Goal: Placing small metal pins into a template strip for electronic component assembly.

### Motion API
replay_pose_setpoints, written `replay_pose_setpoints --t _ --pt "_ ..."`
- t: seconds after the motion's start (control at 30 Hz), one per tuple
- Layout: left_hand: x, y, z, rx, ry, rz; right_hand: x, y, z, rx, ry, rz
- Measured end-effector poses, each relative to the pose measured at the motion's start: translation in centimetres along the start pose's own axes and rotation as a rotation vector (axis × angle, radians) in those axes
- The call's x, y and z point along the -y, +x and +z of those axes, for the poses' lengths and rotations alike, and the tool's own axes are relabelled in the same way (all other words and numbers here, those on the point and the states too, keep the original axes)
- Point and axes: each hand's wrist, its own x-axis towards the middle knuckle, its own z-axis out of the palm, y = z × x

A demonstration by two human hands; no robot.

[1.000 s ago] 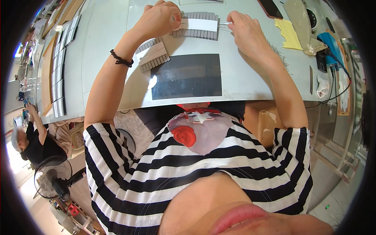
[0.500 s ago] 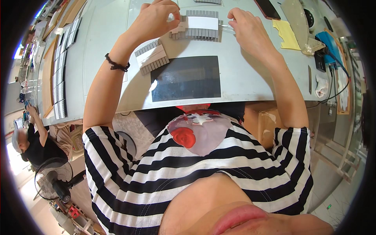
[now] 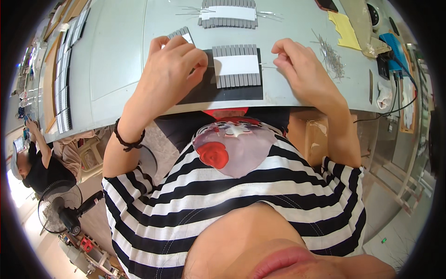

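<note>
A block of grey strips side by side with a white band across it (image 3: 237, 65) lies over the dark rectangular mat (image 3: 223, 94). My left hand (image 3: 172, 69) is just left of this block, thumb and fingers curled together; what they pinch is too small to make out. On the right, a thin silvery wire (image 3: 268, 66) runs from the block's side to the pinched fingertips of my right hand (image 3: 299, 69). Partly hidden behind my left hand is a tilted strip block (image 3: 179, 33). Farther away, another banded strip block (image 3: 227, 21) has loose wires sticking out both sides.
A pile of thin wires (image 3: 331, 56) lies beyond my right hand. Yellow paper (image 3: 344, 30), a phone (image 3: 327, 4) and a blue box (image 3: 390, 49) with cables are at the right. Rows of strip blocks (image 3: 64, 88) line the left; a person (image 3: 42, 162) sits beyond, near a fan (image 3: 59, 209).
Both hands have come nearer to me from the far strip blocks. A banded strip block now covers part of the mat, which was bare there before. The wire pile has come into sight.
</note>
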Motion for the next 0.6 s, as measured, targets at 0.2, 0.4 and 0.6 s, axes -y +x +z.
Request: replay_pose_setpoints --t 0.2,0.4,0.6 --pt "-1.2 -1.9 1.9 -0.013 0.014 -0.029 0.3 -0.9 1.1 0.039 0.014 -0.005" --pt "-3.7 -2.3 2.2 -0.119 -0.012 -0.064 0.3 -1.2 1.1 0.073 0.046 0.079" --pt "-5.8 -3.0 5.1 -0.064 -0.075 -0.035 0.5 -1.1 1.4 0.049 0.126 0.102"
